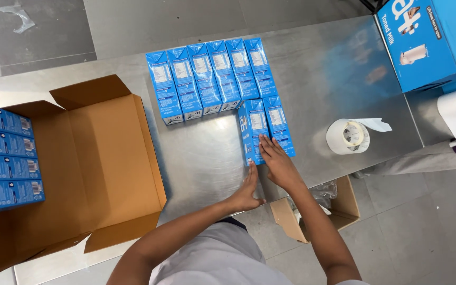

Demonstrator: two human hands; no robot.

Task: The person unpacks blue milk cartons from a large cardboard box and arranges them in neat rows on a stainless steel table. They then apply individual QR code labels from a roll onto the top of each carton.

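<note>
The scene is evenly and brightly lit from above. A soft glare is seen on the steel table point(207, 153) near the centre of the frame, and a blue reflection is thrown on it at the upper right by the large blue box point(423, 42). Only short, faint shadows are cast beside the cardboard box point(101, 158). Focus is sharp throughout; slight bending of lines is noticed toward the edges.

A brushed steel table point(312, 68) is seen across the middle of the frame, with soft glare reflected from its surface. Grey floor tiles point(133, 21) are shown along the top and at lower right.
</note>
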